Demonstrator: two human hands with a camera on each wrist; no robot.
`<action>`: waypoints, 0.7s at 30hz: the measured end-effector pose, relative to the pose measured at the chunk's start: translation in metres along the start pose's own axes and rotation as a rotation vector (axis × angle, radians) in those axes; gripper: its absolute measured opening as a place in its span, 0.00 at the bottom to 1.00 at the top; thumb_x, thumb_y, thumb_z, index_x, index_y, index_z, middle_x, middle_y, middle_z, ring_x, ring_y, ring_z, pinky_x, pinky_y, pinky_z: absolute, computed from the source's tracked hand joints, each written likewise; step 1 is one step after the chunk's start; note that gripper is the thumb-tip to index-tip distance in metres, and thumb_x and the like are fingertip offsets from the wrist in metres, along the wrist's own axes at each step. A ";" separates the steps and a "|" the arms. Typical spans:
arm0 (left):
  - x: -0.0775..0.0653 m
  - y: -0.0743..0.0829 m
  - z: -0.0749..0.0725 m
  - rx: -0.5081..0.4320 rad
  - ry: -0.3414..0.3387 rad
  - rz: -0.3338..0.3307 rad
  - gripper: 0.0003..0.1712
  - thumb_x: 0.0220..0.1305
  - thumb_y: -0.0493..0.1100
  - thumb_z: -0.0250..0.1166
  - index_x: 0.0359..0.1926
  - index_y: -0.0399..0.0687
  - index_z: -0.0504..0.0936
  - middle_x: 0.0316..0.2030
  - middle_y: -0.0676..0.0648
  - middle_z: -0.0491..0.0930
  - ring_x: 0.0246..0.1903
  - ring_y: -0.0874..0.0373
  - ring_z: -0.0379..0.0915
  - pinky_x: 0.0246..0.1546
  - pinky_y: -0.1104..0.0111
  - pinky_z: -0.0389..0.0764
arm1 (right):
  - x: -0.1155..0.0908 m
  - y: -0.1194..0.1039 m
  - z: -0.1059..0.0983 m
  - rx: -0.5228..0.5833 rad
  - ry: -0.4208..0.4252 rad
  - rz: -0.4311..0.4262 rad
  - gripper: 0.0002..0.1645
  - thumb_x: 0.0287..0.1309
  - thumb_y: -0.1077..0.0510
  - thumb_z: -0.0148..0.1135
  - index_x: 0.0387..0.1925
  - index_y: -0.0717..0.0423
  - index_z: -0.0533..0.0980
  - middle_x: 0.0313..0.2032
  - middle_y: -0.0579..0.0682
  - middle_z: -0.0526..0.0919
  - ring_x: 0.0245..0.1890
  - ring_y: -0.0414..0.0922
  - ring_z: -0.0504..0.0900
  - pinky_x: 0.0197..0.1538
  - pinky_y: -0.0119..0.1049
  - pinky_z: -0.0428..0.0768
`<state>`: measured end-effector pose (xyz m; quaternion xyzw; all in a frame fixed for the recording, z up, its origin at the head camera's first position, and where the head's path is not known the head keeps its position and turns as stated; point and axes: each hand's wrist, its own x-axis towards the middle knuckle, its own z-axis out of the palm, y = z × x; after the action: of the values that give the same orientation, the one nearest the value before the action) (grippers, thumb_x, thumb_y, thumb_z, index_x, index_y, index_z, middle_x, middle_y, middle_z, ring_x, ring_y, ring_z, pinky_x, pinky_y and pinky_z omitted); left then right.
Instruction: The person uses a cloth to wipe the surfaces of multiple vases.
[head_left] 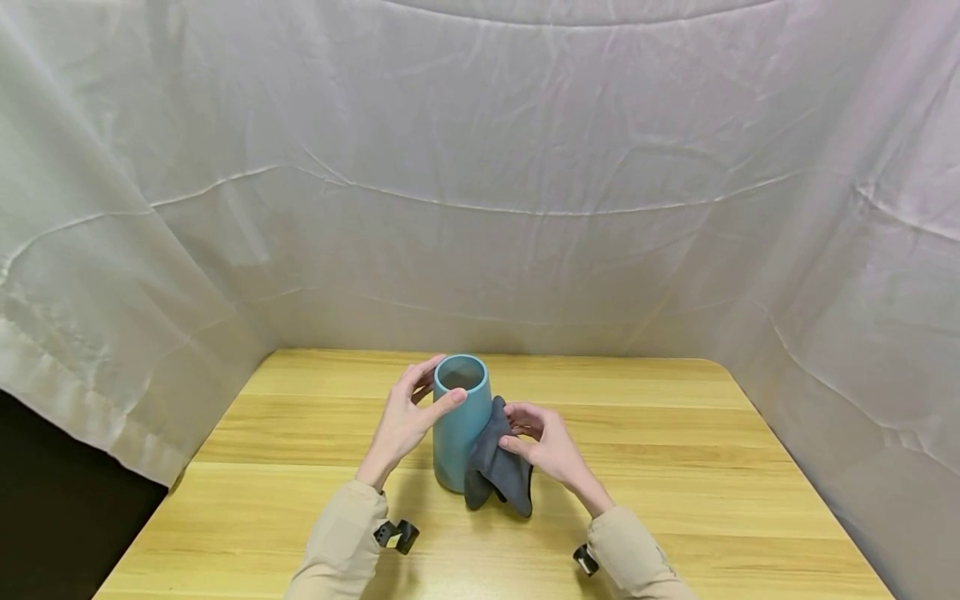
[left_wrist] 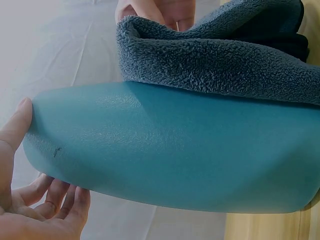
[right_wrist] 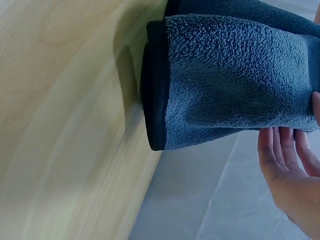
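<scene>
A tall blue vase (head_left: 453,442) stands upright on the wooden table, its round mouth facing up. My left hand (head_left: 401,425) grips it near the rim, thumb at the front edge and fingers round the far left side. A small dark mark shows on the vase (left_wrist: 165,145) near its top in the left wrist view. Against the vase's right side lies a folded grey-blue cloth (head_left: 498,462) with dark edging. My right hand (head_left: 551,446) holds this cloth between thumb and fingers; its fleecy pile shows on the cloth (right_wrist: 235,75) in the right wrist view.
The light wooden table (head_left: 675,483) reaches out on both sides of the vase. A pale fabric curtain (head_left: 525,267) hangs behind it and along both sides. A dark area (head_left: 60,500) lies past the table's left edge.
</scene>
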<state>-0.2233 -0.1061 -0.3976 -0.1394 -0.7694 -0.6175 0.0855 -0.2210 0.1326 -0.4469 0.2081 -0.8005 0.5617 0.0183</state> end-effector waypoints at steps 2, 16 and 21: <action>0.000 0.000 0.000 0.000 0.000 -0.001 0.34 0.61 0.43 0.74 0.68 0.48 0.74 0.60 0.41 0.75 0.60 0.46 0.73 0.72 0.50 0.70 | 0.000 0.000 0.001 0.004 0.008 0.002 0.23 0.57 0.67 0.70 0.54 0.68 0.77 0.48 0.65 0.85 0.47 0.48 0.84 0.55 0.32 0.85; 0.000 0.001 0.000 -0.004 0.002 -0.006 0.34 0.61 0.42 0.74 0.68 0.48 0.74 0.61 0.41 0.75 0.61 0.47 0.73 0.72 0.51 0.70 | 0.001 -0.006 0.004 0.054 0.105 -0.058 0.22 0.58 0.66 0.70 0.55 0.67 0.78 0.48 0.65 0.85 0.46 0.40 0.83 0.57 0.38 0.84; 0.000 0.001 0.000 -0.005 0.005 -0.002 0.34 0.60 0.42 0.74 0.68 0.48 0.74 0.60 0.41 0.75 0.61 0.47 0.73 0.72 0.51 0.71 | 0.006 -0.021 0.004 0.091 0.162 -0.143 0.23 0.58 0.68 0.69 0.56 0.67 0.78 0.48 0.66 0.84 0.44 0.33 0.82 0.54 0.33 0.84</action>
<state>-0.2229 -0.1063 -0.3967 -0.1374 -0.7678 -0.6198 0.0867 -0.2188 0.1210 -0.4285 0.2191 -0.7533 0.6097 0.1135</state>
